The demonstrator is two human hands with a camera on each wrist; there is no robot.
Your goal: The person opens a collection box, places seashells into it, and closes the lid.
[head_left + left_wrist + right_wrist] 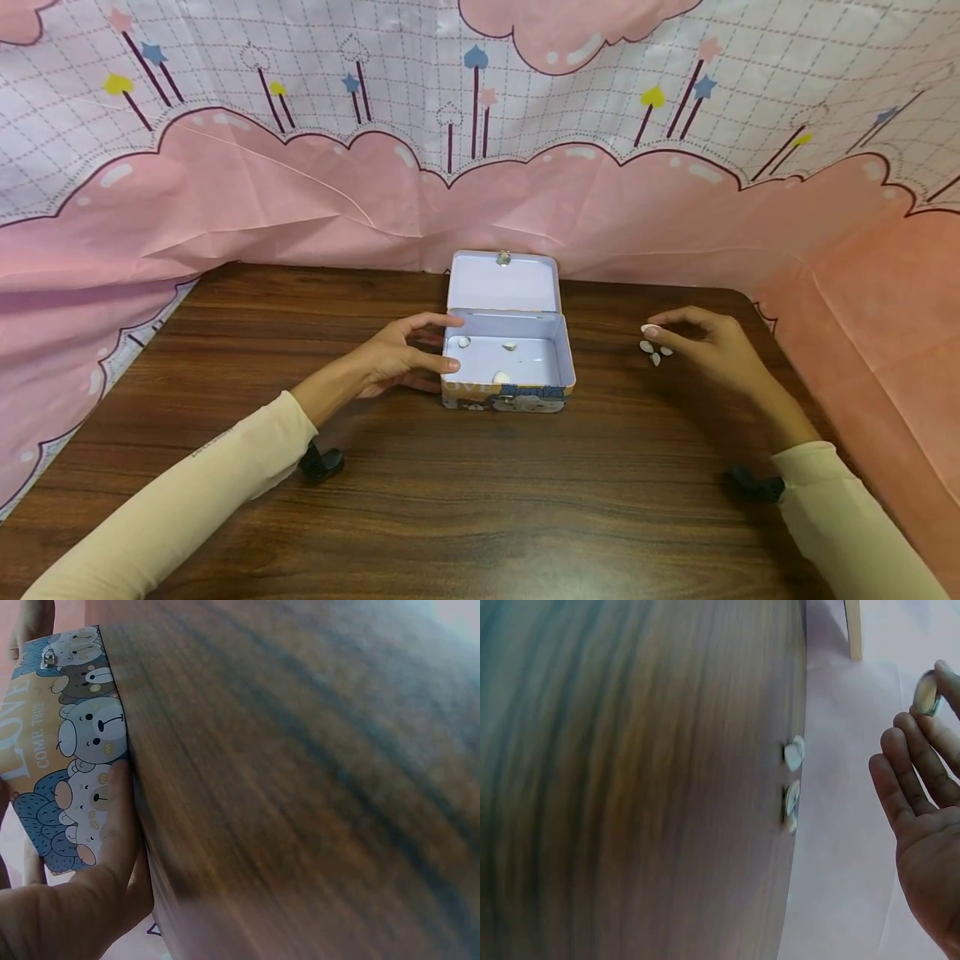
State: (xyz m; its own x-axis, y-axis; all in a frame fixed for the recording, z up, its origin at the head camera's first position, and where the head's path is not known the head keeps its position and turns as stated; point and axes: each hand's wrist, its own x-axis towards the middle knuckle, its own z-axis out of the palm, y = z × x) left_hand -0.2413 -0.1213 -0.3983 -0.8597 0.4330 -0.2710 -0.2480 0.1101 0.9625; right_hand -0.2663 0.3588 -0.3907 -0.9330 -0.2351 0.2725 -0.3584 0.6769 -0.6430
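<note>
A tin box (564,360) stands on the table with its lid (504,285) tipped back. Its front, printed with cartoon bears, shows in the left wrist view. My left hand (405,354) holds the box's left end, fingertips at the rim and thumb near the front corner. Inside lie a small shell (464,342), a second shell (509,346) and a third shell (502,378) by the front wall. To the right, my right hand (708,343) pinches a shell (927,694) between thumb and index finger, raised over several loose shells (656,359) on the tabletop.
The dark wood table (480,500) runs back to a pink and white patterned cloth (375,200) hanging behind the box and along both sides. Each wrist wears a black camera mount, such as the left mount (322,463).
</note>
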